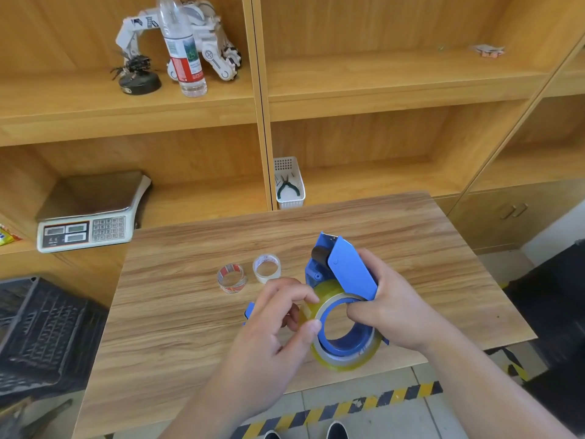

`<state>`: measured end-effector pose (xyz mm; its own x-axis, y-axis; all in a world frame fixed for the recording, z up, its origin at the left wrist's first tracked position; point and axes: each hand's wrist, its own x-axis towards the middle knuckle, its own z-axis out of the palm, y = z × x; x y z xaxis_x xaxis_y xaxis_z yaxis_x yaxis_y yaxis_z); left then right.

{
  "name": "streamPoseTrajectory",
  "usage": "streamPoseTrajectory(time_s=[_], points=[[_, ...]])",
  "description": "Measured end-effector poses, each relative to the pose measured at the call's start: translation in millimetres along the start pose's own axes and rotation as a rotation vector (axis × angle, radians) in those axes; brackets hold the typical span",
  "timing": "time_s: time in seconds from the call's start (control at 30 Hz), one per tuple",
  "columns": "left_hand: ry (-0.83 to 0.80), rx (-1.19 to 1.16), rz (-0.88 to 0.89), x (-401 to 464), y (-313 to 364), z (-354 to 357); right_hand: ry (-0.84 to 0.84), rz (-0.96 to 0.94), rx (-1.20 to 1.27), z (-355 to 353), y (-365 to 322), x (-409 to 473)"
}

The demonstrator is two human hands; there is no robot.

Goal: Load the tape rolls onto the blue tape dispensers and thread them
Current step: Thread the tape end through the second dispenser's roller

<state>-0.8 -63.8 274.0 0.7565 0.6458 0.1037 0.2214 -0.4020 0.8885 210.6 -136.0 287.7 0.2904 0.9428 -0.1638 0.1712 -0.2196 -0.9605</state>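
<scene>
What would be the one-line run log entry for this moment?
right hand: holds dispenser | left hand: picks at tape roll mounted on it | two small rolls on table

honestly nothing here is sharp enough to read. the water bottle [183, 49] on the shelf far up and left of the hands has a red and white label, but the print is a blur. the scale [85, 223] off to the left of the left hand [269, 337] shows displays and a keypad, digits unreadable. the small tape roll [231, 278] just above that hand has red markings, too tiny to make out.
</scene>
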Motion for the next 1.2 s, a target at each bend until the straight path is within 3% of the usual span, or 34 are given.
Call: streamPoseTrajectory(time_s=[0.27, 0.43, 0.6, 0.73, 0.9, 1.2], points=[[0.100, -0.014, 0.032, 0.2, -2.4, 5.0, 0.001, 0.007, 0.036, -1.9, 2.2, 0.2], [0.030, 0.012, -0.011, 0.4, -0.8, 5.9, -0.014, 0.013, 0.048, -4.2, 5.4, 2.0], [0.055, -0.029, -0.025, 0.4, -2.0, 3.1, -0.016, 0.133, 0.249, -2.9, 14.3, 4.3], [-0.042, -0.093, -0.025, 0.0, -5.0, -2.7, 0.000, 0.259, 0.424, -4.8, 19.1, 4.9], [0.009, -0.010, -0.002, 3.2, -5.9, -4.9, -0.018, 0.300, 0.435, -4.8, 22.4, 5.3], [0.059, -0.122, 0.027, 11.3, -5.9, -2.7, -0.087, 0.337, 0.481, -8.2, 30.1, 0.0]])
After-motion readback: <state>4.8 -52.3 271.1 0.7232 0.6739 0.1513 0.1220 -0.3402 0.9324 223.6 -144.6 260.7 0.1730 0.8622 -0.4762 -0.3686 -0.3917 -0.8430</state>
